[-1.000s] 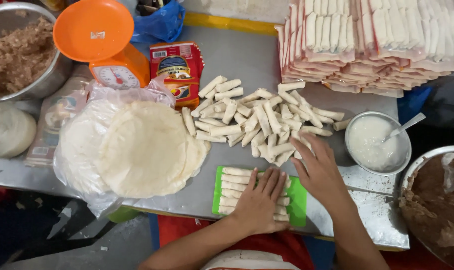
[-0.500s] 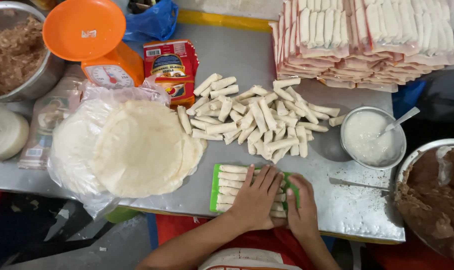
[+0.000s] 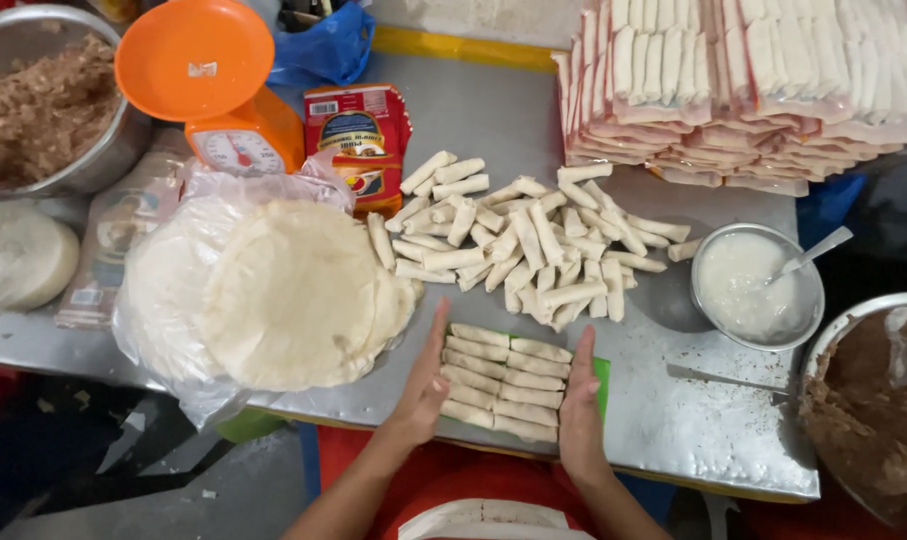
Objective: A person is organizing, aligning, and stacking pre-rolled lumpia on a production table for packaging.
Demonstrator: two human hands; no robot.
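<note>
Here we see both hands flat and open, fingers straight, set apart on either side of a neat block of rolls point(image 3: 504, 382). The left hand point(image 3: 424, 385) stands on edge against the block's left ends, and the right hand point(image 3: 581, 405) presses against its right ends, so neither grips anything. The rolls lie side by side in two short columns on a green tray point(image 3: 601, 378), which sits at the near edge of the metal tabletop point(image 3: 694, 440).

Just left of the left hand we find a stack of round wrappers point(image 3: 294, 295) resting on a clear plastic bag point(image 3: 164, 300). Beyond the tray a loose pile of rolls point(image 3: 519, 235) spreads across the middle of the tabletop. To its right stands a small bowl of white paste point(image 3: 749, 285) with a spoon point(image 3: 814, 253) leaning in it, and a larger bowl of brown filling point(image 3: 874, 410) lies at the right edge.

Farther back we see an orange scale point(image 3: 204, 85), a red packet point(image 3: 359, 140) beside it, a metal bowl of minced filling point(image 3: 44, 100) at the far left, and stacked packs of rolls point(image 3: 744, 80) at the far right.
</note>
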